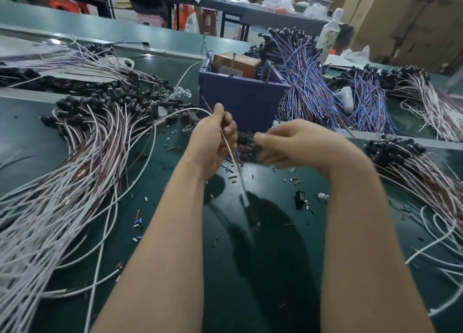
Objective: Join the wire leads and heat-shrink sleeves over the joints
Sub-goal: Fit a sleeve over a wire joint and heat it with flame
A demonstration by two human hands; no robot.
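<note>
My left hand (213,142) is shut on a thin brown-and-white wire lead (231,154). The lead arcs up to the left from my fingers and hangs down blurred toward me, ending in a dark piece near the mat. My right hand (288,144) hovers just right of it, fingers curled over a small heap of short brown and black sleeve pieces (246,142) in front of the blue bin. It is motion-blurred, so whether it holds a sleeve is unclear. Loose sleeve bits (233,176) lie scattered on the green mat between my hands.
A blue plastic bin (240,99) with a brown box inside stands behind my hands. Bundles of white-and-brown leads (75,172) cover the left, blue-and-brown leads (308,84) lie right of the bin, more bundles (421,172) spread at the right. A small black part (299,197) lies on the mat.
</note>
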